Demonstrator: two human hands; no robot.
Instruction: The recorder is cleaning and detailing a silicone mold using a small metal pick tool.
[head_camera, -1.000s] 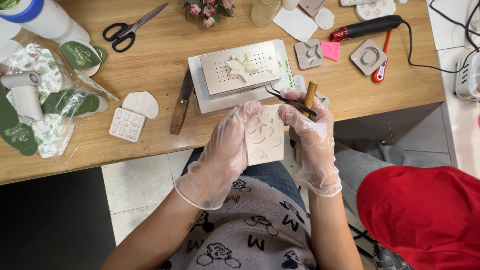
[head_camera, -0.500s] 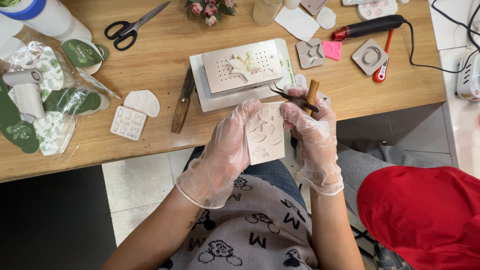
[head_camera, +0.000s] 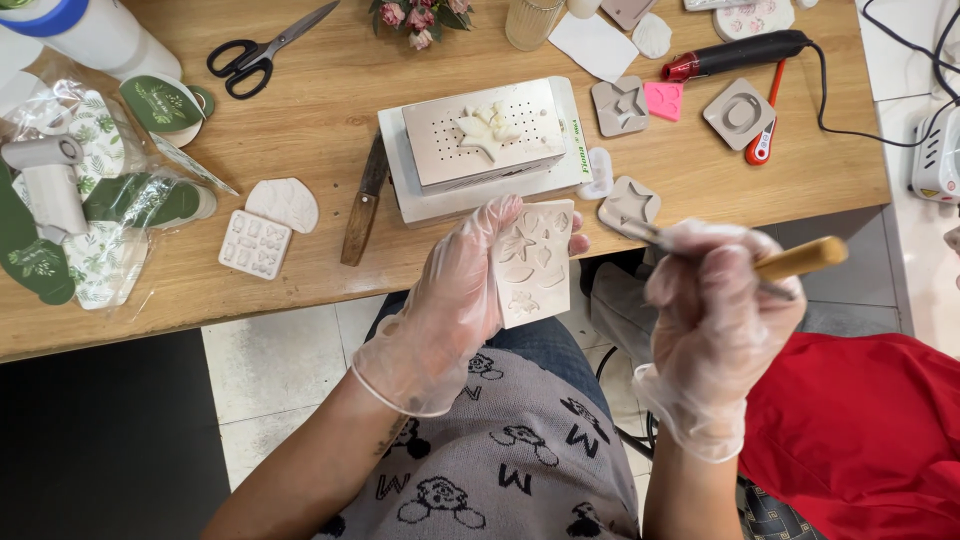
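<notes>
left hand (head_camera: 450, 300): wrapped around the pale mold (head_camera: 535, 262), held up tall just in front of the table edge (head_camera: 300, 300) | right hand (head_camera: 715, 310): fist closed on a wooden-handled tool (head_camera: 790, 262) | tool sits right of the mold, metal tip pointing left toward it

The light is bright and even with only soft shadows, the picture is sharp, and edges bend a little.

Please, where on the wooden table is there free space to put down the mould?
Bare wood lies between the scissors and the knife, and along the front edge right of the star mould. The left end around the plastic bags is crowded.
</notes>
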